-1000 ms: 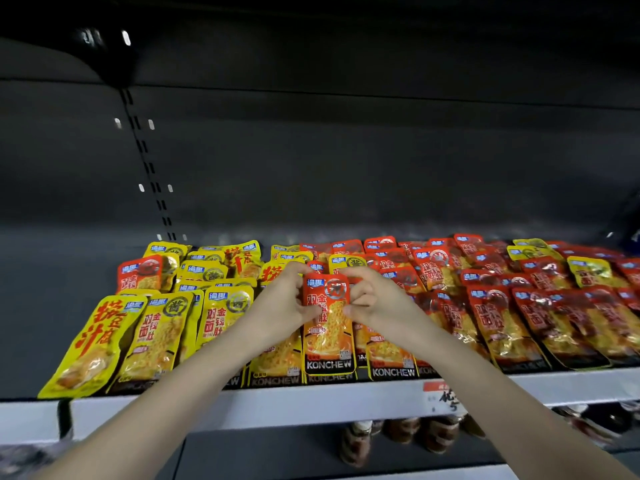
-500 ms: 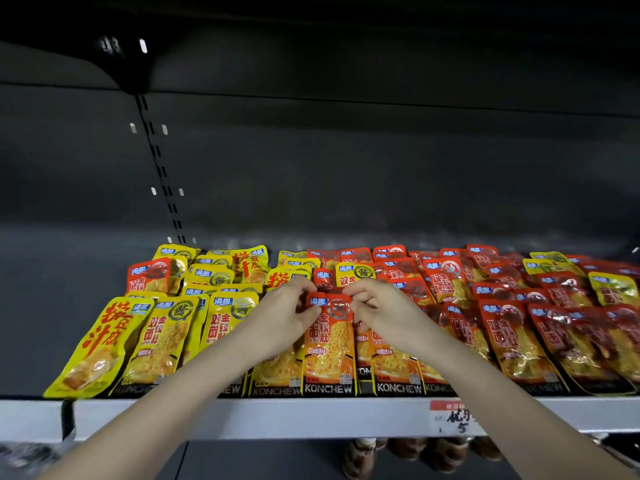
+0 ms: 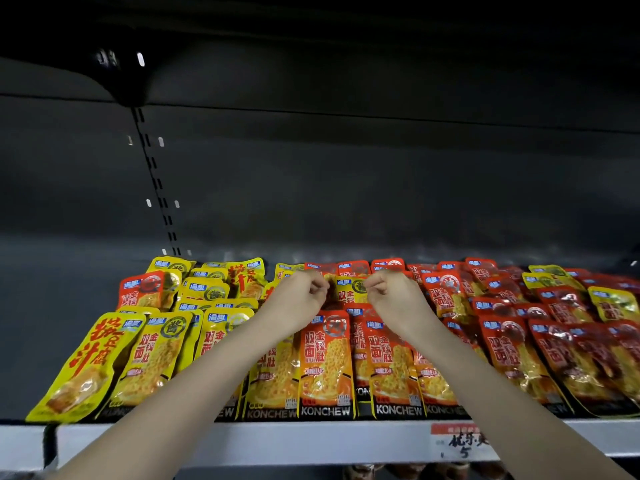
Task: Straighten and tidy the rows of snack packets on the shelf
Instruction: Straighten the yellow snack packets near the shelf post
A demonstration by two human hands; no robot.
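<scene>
- Left packets (image 3: 86,365): yellow, red lettering.
- Front middle packets (image 3: 325,362): orange, black base band, white "KONCHEW".
- Right packets (image 3: 512,358): red.
- Centre packet (image 3: 350,289): yellow, dark round badge.
- Shelf edge (image 3: 277,441): pale grey.
- Price tag (image 3: 460,445): white, red top, black writing.

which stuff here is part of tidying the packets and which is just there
Job: left hand, right hand, the yellow packet they pinch, yellow packets at left, red packets at right, shelf.
Just there: price tag, bottles below, slotted rail.
</scene>
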